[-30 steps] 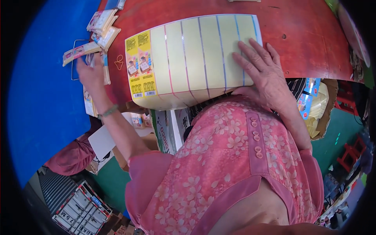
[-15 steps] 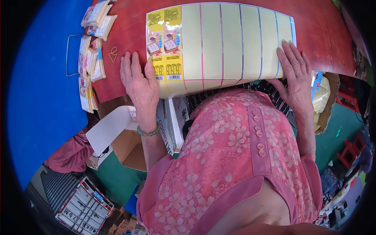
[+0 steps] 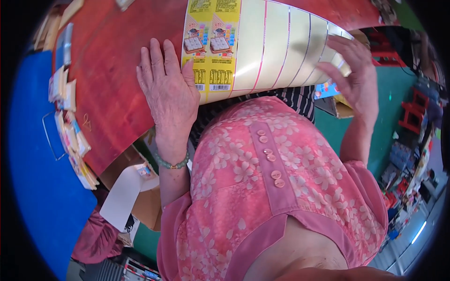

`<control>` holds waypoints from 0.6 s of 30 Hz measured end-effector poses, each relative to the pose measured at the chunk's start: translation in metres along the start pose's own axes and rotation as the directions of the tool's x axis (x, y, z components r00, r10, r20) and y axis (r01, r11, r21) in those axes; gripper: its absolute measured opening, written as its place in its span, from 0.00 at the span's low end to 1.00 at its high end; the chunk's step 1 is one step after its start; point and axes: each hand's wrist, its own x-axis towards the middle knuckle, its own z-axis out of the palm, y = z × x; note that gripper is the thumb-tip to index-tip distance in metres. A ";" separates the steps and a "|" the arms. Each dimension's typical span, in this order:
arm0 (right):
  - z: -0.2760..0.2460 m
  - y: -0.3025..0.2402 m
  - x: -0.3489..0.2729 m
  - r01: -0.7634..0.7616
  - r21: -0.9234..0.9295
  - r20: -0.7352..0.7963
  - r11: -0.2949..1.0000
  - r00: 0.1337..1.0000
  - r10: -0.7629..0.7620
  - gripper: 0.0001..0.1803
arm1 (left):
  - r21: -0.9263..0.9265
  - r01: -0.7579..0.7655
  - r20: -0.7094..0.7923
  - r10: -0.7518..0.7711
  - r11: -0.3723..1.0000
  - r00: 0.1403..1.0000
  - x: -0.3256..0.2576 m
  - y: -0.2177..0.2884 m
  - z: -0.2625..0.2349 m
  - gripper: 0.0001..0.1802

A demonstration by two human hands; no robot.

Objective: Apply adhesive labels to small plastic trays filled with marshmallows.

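Observation:
A stack of glossy pale sheets [image 3: 276, 47], with yellow printed labels at its left end, lies on the red table [image 3: 108, 79] and overhangs the near edge. My left hand [image 3: 168, 93] rests flat on the table, its thumb side against the stack's left edge by the labels. A green bead bracelet circles that wrist. My right hand [image 3: 356, 75] is at the stack's right end, its fingers curled over the edge, which bends upward there.
Small printed packets [image 3: 70, 136] lie in a row along the table's left side, next to a blue surface [image 3: 33, 178]. A cardboard box with white paper [image 3: 131, 196] sits below the table edge. Green floor and red stands [image 3: 412, 112] are at right.
My left hand came from the packets at the left to the stack's left edge. My right hand slid from the top of the sheets to their right end, which now curls up.

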 end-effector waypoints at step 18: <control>0.063 -0.043 0.035 0.278 0.033 0.111 0.960 0.954 -0.280 0.40 | -0.087 -0.115 -0.094 0.107 0.990 0.990 0.048 0.033 0.015 0.23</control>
